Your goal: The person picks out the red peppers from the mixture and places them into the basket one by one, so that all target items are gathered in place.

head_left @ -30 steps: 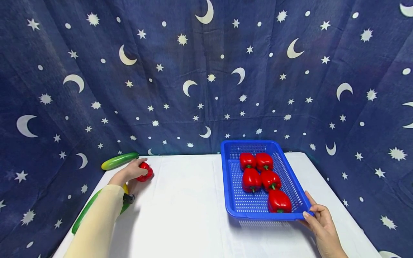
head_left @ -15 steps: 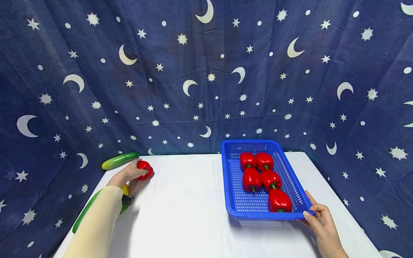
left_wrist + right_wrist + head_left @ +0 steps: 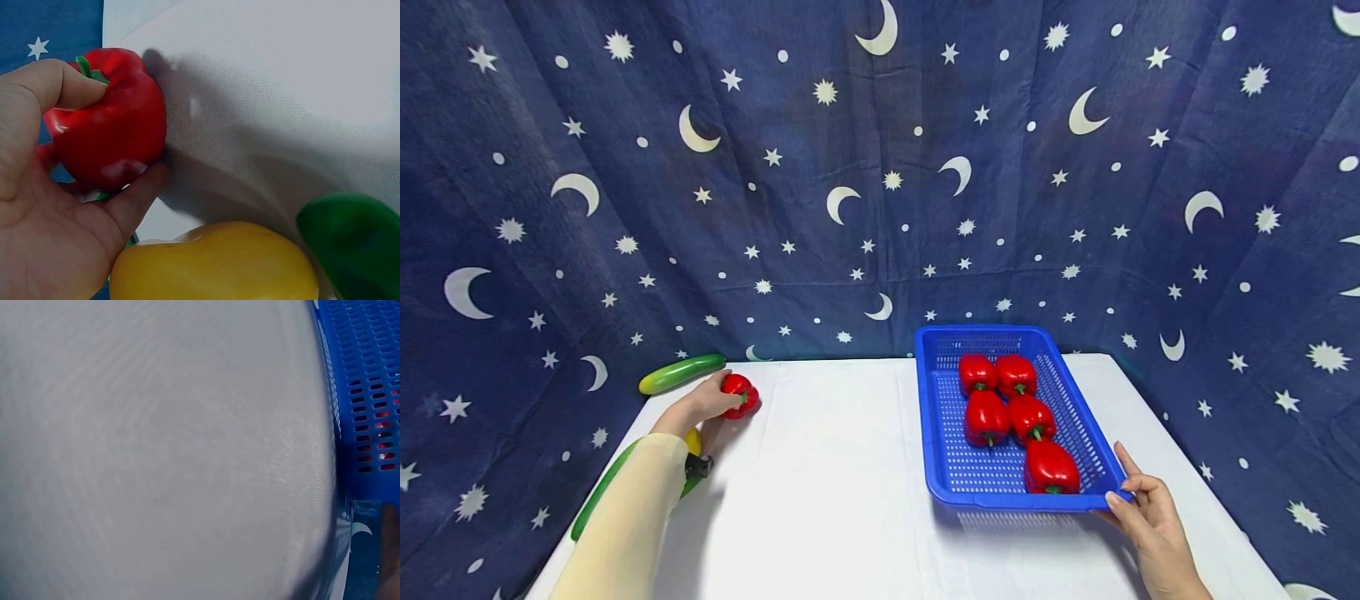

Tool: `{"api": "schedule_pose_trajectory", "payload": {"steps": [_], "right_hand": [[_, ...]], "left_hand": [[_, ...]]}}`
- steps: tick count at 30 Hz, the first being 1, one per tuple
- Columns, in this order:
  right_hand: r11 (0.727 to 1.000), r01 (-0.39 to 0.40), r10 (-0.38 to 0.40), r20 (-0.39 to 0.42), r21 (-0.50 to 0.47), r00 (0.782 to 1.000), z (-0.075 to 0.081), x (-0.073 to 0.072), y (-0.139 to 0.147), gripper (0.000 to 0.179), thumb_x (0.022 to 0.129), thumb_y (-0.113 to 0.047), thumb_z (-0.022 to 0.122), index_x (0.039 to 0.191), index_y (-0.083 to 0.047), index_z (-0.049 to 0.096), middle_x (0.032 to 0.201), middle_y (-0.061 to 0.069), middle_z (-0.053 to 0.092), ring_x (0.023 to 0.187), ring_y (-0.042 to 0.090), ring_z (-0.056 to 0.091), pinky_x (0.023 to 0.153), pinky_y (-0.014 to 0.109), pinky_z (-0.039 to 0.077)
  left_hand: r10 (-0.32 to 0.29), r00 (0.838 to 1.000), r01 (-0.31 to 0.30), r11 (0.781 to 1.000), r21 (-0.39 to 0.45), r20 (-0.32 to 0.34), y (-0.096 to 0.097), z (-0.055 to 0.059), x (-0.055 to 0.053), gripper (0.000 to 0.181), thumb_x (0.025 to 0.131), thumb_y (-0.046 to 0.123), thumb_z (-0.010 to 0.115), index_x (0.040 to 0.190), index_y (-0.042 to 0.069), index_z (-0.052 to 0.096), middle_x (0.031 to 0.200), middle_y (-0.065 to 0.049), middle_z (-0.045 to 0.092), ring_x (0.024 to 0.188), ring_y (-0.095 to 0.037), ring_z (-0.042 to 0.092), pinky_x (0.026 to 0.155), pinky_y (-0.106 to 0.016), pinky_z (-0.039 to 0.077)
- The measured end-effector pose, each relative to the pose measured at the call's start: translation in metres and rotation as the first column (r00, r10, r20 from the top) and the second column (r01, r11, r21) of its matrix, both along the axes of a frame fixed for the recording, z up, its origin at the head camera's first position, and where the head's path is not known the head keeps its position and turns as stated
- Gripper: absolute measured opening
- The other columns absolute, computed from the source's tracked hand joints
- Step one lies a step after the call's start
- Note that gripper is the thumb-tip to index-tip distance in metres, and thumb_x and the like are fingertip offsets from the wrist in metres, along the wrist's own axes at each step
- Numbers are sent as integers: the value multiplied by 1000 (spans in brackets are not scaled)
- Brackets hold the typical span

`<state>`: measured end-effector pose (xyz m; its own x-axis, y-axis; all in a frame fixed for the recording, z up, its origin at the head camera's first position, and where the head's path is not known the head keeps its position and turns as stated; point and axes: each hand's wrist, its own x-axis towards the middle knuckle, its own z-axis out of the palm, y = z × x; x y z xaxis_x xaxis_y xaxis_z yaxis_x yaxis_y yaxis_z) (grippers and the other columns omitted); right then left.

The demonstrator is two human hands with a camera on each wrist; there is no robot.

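Note:
At the table's far left, my left hand [image 3: 706, 402] grips a red bell pepper [image 3: 742, 397]. In the left wrist view the thumb lies over the pepper [image 3: 115, 119] beside its green stem, and the other fingers curl round its side and underneath. My right hand [image 3: 1157, 525] holds the near right corner of a blue plastic basket [image 3: 1017, 502], thumb on the rim. Several red bell peppers [image 3: 987, 418] sit in that basket, mostly toward its right side. The right wrist view shows the perforated basket wall [image 3: 369, 412] with one finger [image 3: 389, 550] at its lower edge.
A green and yellow cucumber-like vegetable [image 3: 681, 374] lies behind my left hand. Under the left forearm are a long green vegetable [image 3: 597, 492] and a yellow, rounded vegetable [image 3: 219, 265]. A dark blue curtain [image 3: 880, 167] with moons and stars hangs behind the white-covered table [image 3: 827, 483].
The fingers of my left hand have closed further round the red bell pepper, which stays in nearly the same place. My right hand and the basket have not visibly moved.

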<state>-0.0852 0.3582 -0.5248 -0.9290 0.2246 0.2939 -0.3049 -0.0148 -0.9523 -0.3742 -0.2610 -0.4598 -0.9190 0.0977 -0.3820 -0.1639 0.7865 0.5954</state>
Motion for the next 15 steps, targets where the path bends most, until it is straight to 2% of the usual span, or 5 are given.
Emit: {"api": "schedule_pose_trajectory", "payload": {"steps": [6,11,15], "right_hand": [[1000,-8,8,-8,1,1000,2,1,0,18,104,7,49,115,-4,41,167,0,26,130,-1,48,87,23,57],[1000,-3,3,-13,-3,1000,3,2,0,18,103,7,49,114,-4,41,165,-2,31,130,0,49,86,24,57],[1000,-4,4,-5,-1,1000,4,2,0,16,104,6,48,114,-4,41,166,-1,30,129,0,49,86,24,57]], "left_hand": [[-11,1000,11,1000,4,-16,-1,-1,0,87,94,21,62,159,-7,11,147,-37,35,129,-50,40,109,-60,41],[5,1000,-5,1000,19,-7,-1,-2,0,87,94,22,62,159,-6,11,146,-37,35,128,-51,40,108,-60,42],[13,1000,-13,1000,24,-7,0,-3,0,87,94,21,63,159,-5,11,145,-37,35,127,-51,41,107,-59,43]]}}
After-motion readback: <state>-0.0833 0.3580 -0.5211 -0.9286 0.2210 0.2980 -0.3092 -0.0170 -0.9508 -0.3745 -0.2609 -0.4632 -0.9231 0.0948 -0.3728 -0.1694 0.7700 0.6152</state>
